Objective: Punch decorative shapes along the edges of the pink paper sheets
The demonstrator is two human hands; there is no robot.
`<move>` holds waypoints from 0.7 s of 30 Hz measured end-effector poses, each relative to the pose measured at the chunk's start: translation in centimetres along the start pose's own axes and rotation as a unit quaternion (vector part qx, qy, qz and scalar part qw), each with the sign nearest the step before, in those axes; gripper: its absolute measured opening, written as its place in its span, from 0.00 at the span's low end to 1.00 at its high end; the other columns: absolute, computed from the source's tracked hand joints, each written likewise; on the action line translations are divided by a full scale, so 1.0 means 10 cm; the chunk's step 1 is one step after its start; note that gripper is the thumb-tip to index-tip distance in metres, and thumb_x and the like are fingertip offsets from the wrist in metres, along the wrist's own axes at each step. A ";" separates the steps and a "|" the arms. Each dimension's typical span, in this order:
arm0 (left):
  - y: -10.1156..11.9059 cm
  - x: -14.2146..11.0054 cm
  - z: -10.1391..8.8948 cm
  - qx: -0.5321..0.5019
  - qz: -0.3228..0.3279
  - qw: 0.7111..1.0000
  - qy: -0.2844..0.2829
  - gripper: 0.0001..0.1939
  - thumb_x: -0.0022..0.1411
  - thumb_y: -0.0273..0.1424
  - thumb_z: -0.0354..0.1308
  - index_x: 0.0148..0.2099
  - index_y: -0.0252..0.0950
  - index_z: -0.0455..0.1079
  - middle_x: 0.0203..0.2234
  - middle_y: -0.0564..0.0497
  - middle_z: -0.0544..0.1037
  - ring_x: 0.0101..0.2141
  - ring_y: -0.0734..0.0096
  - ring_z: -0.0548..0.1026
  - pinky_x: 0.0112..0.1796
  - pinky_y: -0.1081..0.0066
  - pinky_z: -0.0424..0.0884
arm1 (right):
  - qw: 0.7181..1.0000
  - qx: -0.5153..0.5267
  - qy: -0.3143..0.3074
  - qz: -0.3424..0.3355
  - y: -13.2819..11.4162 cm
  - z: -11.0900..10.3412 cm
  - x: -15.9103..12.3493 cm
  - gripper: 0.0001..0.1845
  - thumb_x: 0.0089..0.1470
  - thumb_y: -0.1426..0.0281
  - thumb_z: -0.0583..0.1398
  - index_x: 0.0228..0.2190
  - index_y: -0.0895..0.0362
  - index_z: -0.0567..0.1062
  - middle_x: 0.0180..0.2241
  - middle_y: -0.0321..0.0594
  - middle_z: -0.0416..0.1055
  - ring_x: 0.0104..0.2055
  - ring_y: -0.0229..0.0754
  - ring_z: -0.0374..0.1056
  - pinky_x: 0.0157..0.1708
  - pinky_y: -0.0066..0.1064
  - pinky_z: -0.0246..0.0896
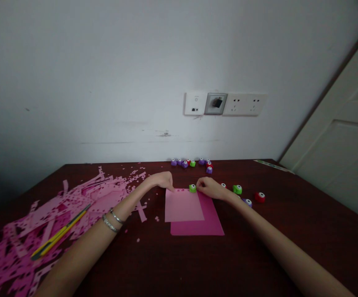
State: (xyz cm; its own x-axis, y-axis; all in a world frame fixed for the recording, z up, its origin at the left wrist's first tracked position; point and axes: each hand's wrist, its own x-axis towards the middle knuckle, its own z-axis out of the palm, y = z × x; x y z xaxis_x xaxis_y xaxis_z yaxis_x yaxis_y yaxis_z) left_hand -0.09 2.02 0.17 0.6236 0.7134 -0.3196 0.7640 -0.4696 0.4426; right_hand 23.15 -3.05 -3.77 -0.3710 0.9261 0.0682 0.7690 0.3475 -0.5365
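From afar, I steer my curled left hand (163,180) to the corner of a pale pink sheet (184,208); whether it pinches or merely presses, I cannot tell. Between the hands, a green punch (192,188) sits at the sheet's far edge, just beside my right hand (210,188), whose fingers bunch together, their hold unclear. Small darker marks (182,190) near the left hand suggest edge-punching is under way; another hole would call for lining up the punch and steadying the paper.

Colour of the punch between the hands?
The punch is green, white-topped; best in head view.
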 end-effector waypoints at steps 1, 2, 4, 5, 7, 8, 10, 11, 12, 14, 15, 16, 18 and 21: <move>0.00 0.00 0.00 0.001 -0.001 1.000 -0.001 0.10 0.42 0.35 0.60 0.22 0.31 0.72 0.16 0.54 0.70 0.21 0.76 0.63 0.23 0.76 0.55 | 1.000 -0.002 0.000 -0.001 0.00 0.00 0.00 0.09 0.42 0.76 0.52 0.22 0.61 0.72 0.21 0.37 0.69 0.25 0.37 0.62 0.26 0.26 0.53; 0.01 -0.01 0.00 0.001 -0.001 1.000 -0.001 0.11 0.42 0.35 0.60 0.22 0.31 0.72 0.16 0.54 0.70 0.21 0.76 0.63 0.23 0.75 0.55 | 1.000 -0.004 0.000 -0.003 0.00 0.00 0.00 0.09 0.42 0.76 0.52 0.21 0.61 0.72 0.21 0.37 0.69 0.25 0.36 0.62 0.26 0.26 0.53; 0.01 -0.02 -0.01 0.000 -0.002 1.000 -0.002 0.11 0.42 0.35 0.61 0.22 0.31 0.72 0.16 0.53 0.70 0.21 0.75 0.63 0.23 0.75 0.56 | 1.000 -0.005 -0.001 -0.003 0.01 -0.01 0.00 0.09 0.42 0.76 0.52 0.21 0.61 0.71 0.21 0.37 0.68 0.25 0.36 0.62 0.26 0.26 0.53; 0.01 -0.02 -0.01 -0.001 -0.001 1.000 -0.002 0.11 0.42 0.35 0.60 0.22 0.30 0.72 0.16 0.53 0.70 0.21 0.75 0.63 0.23 0.74 0.56 | 1.000 -0.004 -0.001 -0.003 0.01 -0.01 0.00 0.09 0.42 0.76 0.52 0.21 0.61 0.71 0.21 0.37 0.69 0.25 0.36 0.62 0.26 0.26 0.53; 0.01 -0.02 -0.02 -0.002 -0.001 1.000 -0.003 0.11 0.42 0.35 0.60 0.22 0.30 0.72 0.16 0.53 0.69 0.21 0.75 0.63 0.23 0.74 0.56 | 1.000 -0.001 0.000 -0.001 0.00 -0.01 0.00 0.08 0.43 0.76 0.52 0.21 0.61 0.71 0.22 0.37 0.69 0.25 0.36 0.62 0.26 0.26 0.53; 0.01 -0.02 -0.02 -0.001 -0.001 1.000 -0.004 0.11 0.42 0.35 0.60 0.21 0.30 0.72 0.16 0.53 0.69 0.21 0.76 0.63 0.23 0.74 0.56 | 1.000 0.000 -0.001 -0.001 0.00 -0.01 0.00 0.08 0.43 0.76 0.52 0.21 0.61 0.71 0.22 0.38 0.69 0.25 0.36 0.62 0.26 0.26 0.53; 0.00 -0.02 -0.01 0.004 -0.003 1.000 -0.006 0.12 0.43 0.36 0.60 0.21 0.30 0.72 0.15 0.54 0.68 0.21 0.76 0.62 0.23 0.74 0.55 | 1.000 0.001 -0.003 0.001 -0.01 -0.02 0.00 0.08 0.43 0.76 0.52 0.21 0.61 0.71 0.22 0.38 0.69 0.25 0.37 0.62 0.26 0.26 0.53; 0.00 -0.02 -0.01 0.006 -0.003 1.000 -0.007 0.12 0.43 0.37 0.60 0.22 0.30 0.72 0.15 0.54 0.67 0.21 0.76 0.61 0.23 0.75 0.54 | 1.000 0.002 -0.004 0.002 -0.01 -0.02 -0.01 0.08 0.43 0.76 0.52 0.22 0.61 0.71 0.23 0.38 0.70 0.25 0.37 0.63 0.26 0.26 0.53; 0.00 -0.02 -0.01 0.009 -0.005 1.000 -0.007 0.13 0.43 0.38 0.60 0.22 0.30 0.72 0.15 0.54 0.67 0.21 0.77 0.61 0.23 0.74 0.54 | 1.000 0.002 -0.003 0.004 -0.01 -0.03 -0.01 0.08 0.44 0.76 0.52 0.22 0.61 0.71 0.23 0.38 0.70 0.25 0.37 0.63 0.26 0.26 0.53; 0.00 -0.03 -0.01 0.015 -0.010 1.000 -0.001 0.17 0.44 0.42 0.60 0.22 0.30 0.72 0.15 0.54 0.66 0.20 0.77 0.60 0.23 0.74 0.53 | 1.000 0.003 -0.001 0.008 -0.02 -0.05 -0.02 0.07 0.44 0.76 0.53 0.22 0.61 0.71 0.24 0.39 0.70 0.26 0.37 0.63 0.26 0.26 0.54; 0.01 -0.04 -0.02 0.019 -0.015 1.000 0.007 0.19 0.44 0.45 0.59 0.23 0.31 0.72 0.15 0.54 0.66 0.20 0.77 0.59 0.23 0.74 0.53 | 1.000 0.005 0.001 0.011 -0.02 -0.07 -0.02 0.07 0.45 0.75 0.53 0.23 0.61 0.71 0.24 0.39 0.70 0.26 0.37 0.63 0.26 0.26 0.54; 0.02 -0.05 -0.03 0.023 -0.020 0.999 0.018 0.21 0.45 0.47 0.58 0.23 0.31 0.72 0.15 0.54 0.65 0.20 0.77 0.59 0.23 0.74 0.53 | 1.000 0.010 0.003 0.014 -0.02 -0.09 -0.03 0.07 0.46 0.74 0.53 0.23 0.61 0.71 0.24 0.39 0.69 0.26 0.37 0.63 0.26 0.26 0.54; 0.04 -0.06 -0.05 0.028 -0.024 0.998 0.058 0.23 0.47 0.50 0.55 0.24 0.31 0.72 0.15 0.53 0.66 0.20 0.77 0.60 0.23 0.74 0.53 | 0.999 0.022 0.010 0.023 -0.02 -0.15 -0.05 0.08 0.48 0.70 0.53 0.25 0.61 0.70 0.24 0.39 0.69 0.26 0.36 0.62 0.25 0.26 0.54; 0.09 -0.06 -0.07 0.019 -0.014 0.989 0.143 0.24 0.51 0.49 0.51 0.25 0.32 0.71 0.16 0.52 0.67 0.21 0.76 0.62 0.24 0.73 0.54 | 0.998 0.033 0.025 0.054 -0.06 -0.25 -0.07 0.16 0.50 0.59 0.54 0.24 0.60 0.69 0.22 0.38 0.66 0.23 0.35 0.60 0.21 0.25 0.51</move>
State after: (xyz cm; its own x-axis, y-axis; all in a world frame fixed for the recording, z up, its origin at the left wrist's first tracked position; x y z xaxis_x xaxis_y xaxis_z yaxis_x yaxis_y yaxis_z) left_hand 0.09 1.57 1.33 0.5345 0.8415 -0.0787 0.7889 -0.4634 0.4037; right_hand 24.22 -3.51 -1.44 -0.2606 0.9643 0.0475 0.7660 0.2365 -0.5978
